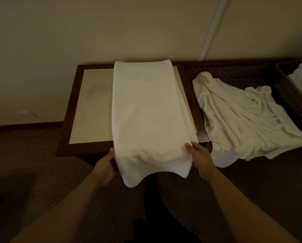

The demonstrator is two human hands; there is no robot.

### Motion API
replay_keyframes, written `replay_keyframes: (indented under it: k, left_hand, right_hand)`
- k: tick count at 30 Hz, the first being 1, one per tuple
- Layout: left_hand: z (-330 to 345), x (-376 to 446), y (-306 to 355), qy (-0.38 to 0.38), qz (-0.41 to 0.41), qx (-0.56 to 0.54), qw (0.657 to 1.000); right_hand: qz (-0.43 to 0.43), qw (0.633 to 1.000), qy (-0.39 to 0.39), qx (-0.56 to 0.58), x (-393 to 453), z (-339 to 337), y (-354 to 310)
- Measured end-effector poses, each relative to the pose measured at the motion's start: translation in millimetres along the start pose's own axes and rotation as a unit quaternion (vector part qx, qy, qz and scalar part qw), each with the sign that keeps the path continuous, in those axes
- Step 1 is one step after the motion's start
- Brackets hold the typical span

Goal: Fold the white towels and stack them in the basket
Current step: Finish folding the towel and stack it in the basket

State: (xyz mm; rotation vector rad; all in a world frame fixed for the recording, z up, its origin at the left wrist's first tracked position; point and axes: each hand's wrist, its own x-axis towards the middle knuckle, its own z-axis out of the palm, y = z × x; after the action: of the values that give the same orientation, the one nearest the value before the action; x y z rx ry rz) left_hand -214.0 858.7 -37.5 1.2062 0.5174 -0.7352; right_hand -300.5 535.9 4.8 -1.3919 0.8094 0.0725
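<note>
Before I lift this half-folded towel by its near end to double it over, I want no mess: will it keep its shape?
Probably not. The towel looks floppy: its near edge already sags between the left hand and right hand. It seems thick, so folds may hold loosely. Its layers could slide apart on the smooth table.

- Lying along the middle of the low table (66, 120): a folded towel (146, 111), leaving bare top at its left.
- Crowding the right: a crumpled towel (243, 120), with the basket (287, 81) just beyond.
- Closing off the far side: a wall (94, 32).
</note>
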Motion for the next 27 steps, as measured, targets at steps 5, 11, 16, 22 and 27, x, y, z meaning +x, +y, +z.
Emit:
replay_keyframes:
  k: [5, 11, 16, 22, 27]
  left_hand:
    - [3, -4, 7, -0.034, -0.012, 0.035, 0.999]
    - [-5, -4, 6, 0.036, 0.02, 0.027, 0.999]
    - [8, -1, 2, 0.063, 0.036, 0.063, 0.995]
    - [-3, 4, -1, 0.095, 0.056, 0.06, 0.992]
    - [-9, 7, -2, 0.088, 0.0, 0.017, 0.996]
  right_hand:
    - [-0.037, 0.997, -0.031, 0.059, -1, -3, -3]
    - [-0.044, 0.994, -0.066, 0.074, -3, -9, -7]
    - [-0.05, 0.994, -0.03, -0.087, 5, -13, 6]
    - [-0.071, 0.99, 0.052, -0.107, 10, -8, 17]
    - [-0.073, 0.992, 0.052, -0.085, 13, -1, 17]
